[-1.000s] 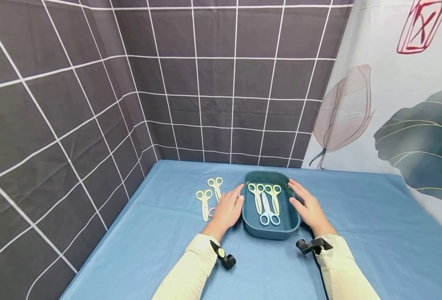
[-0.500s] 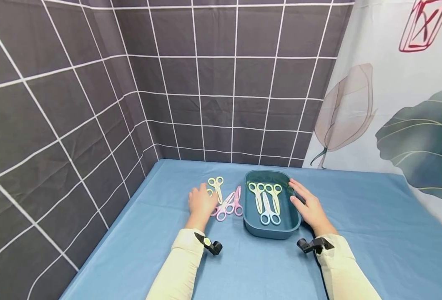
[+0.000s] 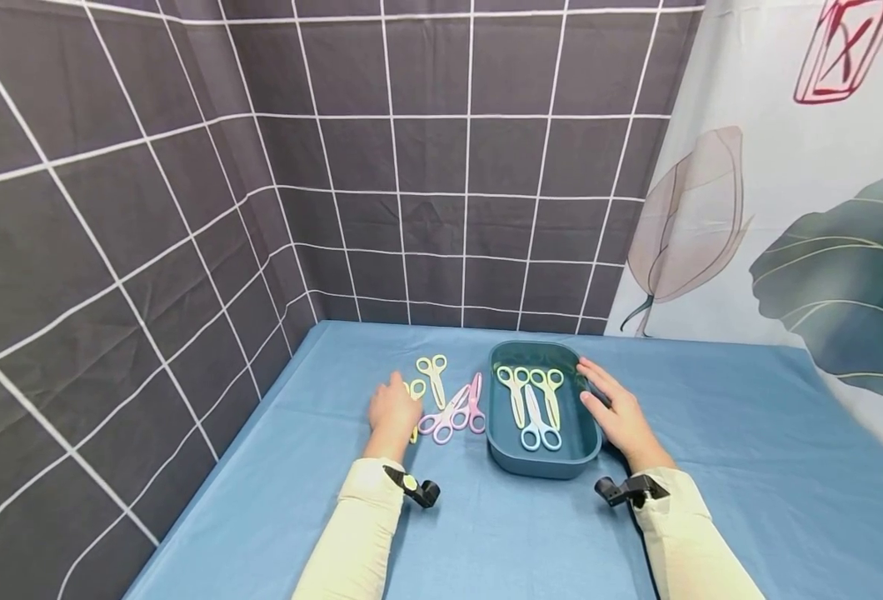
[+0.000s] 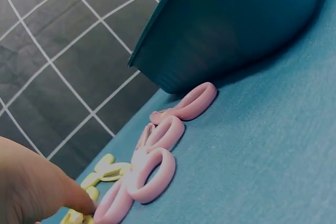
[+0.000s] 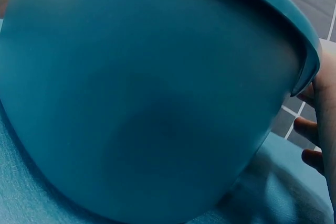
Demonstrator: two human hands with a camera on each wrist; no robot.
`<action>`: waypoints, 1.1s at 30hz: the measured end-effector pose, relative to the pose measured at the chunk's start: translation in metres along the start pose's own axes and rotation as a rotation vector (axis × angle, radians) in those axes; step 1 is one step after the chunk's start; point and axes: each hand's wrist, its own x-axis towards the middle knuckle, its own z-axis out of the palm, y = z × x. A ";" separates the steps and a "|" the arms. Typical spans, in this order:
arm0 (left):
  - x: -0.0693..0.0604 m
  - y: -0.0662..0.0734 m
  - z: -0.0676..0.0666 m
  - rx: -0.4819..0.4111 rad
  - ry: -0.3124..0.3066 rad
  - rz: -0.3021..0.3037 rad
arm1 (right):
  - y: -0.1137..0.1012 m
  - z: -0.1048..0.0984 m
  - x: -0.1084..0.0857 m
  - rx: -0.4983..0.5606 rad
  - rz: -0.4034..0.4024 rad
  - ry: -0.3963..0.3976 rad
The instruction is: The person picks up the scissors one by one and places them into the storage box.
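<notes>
Head view: the blue-green bin (image 3: pixel 539 468) stands on the table (image 3: pixel 726 433), holding three pairs of scissors: a left yellow-green pair (image 3: pixel 517 407) and a right yellow-green pair (image 3: pixel 551 408), with a light blue pair (image 3: pixel 532 407) between them, its loops toward the person. At the bin's right rim is the right hand (image 3: pixel 625 423), its fingers extended and relaxed along the outer wall (the right wrist view is nearly filled by that wall). Left of the bin, just beside its wall, lies the darker pink pair (image 3: pixel 476 390); next to that, farther from the bin, lies the pale pink pair (image 3: pixel 451 409). Beyond those, left of the bin, is the far yellow pair (image 3: pixel 438 393). Farther left of the bin, the left hand (image 3: pixel 392 412) partly covers the near yellow pair (image 3: pixel 414 435); its fingers reach down there, though how far they are open, and whether they have hold of it, I cannot tell.
</notes>
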 end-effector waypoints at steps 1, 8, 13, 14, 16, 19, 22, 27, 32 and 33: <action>0.000 0.000 -0.001 0.002 -0.005 0.000 | 0.000 0.000 0.000 0.003 0.000 -0.001; -0.001 0.003 -0.008 -0.004 -0.027 -0.028 | -0.001 0.000 0.000 0.028 -0.006 0.005; -0.002 0.002 -0.011 -0.025 -0.043 -0.034 | 0.001 0.001 -0.001 0.024 -0.006 0.007; -0.002 0.001 -0.012 -0.039 -0.044 -0.032 | 0.002 0.001 -0.001 0.026 -0.006 0.007; 0.000 0.000 -0.012 -0.070 -0.044 -0.019 | 0.002 0.001 0.000 0.031 -0.003 0.007; 0.002 -0.004 -0.013 -0.102 -0.044 0.018 | 0.002 0.001 0.000 0.032 -0.003 0.007; 0.004 -0.006 -0.014 -0.097 -0.038 0.054 | 0.003 0.000 0.000 0.029 -0.002 0.007; 0.007 -0.010 -0.017 -0.039 -0.033 0.093 | 0.002 0.001 -0.001 0.023 -0.001 0.006; 0.008 -0.010 -0.019 -0.008 -0.046 0.104 | 0.002 0.002 0.000 0.015 0.002 0.006; 0.008 -0.010 -0.019 -0.009 -0.049 0.102 | 0.002 0.002 0.000 0.014 0.004 0.005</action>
